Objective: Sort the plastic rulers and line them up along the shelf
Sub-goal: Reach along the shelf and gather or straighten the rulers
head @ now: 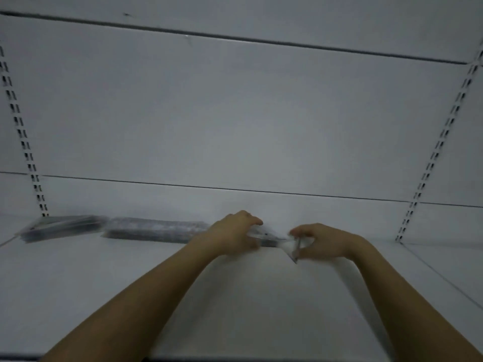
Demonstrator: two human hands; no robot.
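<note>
On the white shelf [235, 296], against the back wall, lie two blurred piles of clear plastic rulers: one at the far left [62, 227] and a longer one beside it [156, 229]. Both my hands hold a stack of clear rulers [271, 237] at the back of the shelf, just right of the longer pile. My left hand [235, 231] grips the stack's left part from above. My right hand [317, 240] pinches its right end, where a corner of clear plastic sticks out towards me. The frame is blurred, so ruler types are not readable.
The white back panel [235, 113] rises behind the piles. Slotted uprights stand at the left [23, 142] and right [433, 158]. A seam in the shelf surface [441, 278] runs diagonally at the right. The shelf's front edge [183, 358] crosses the bottom of the view.
</note>
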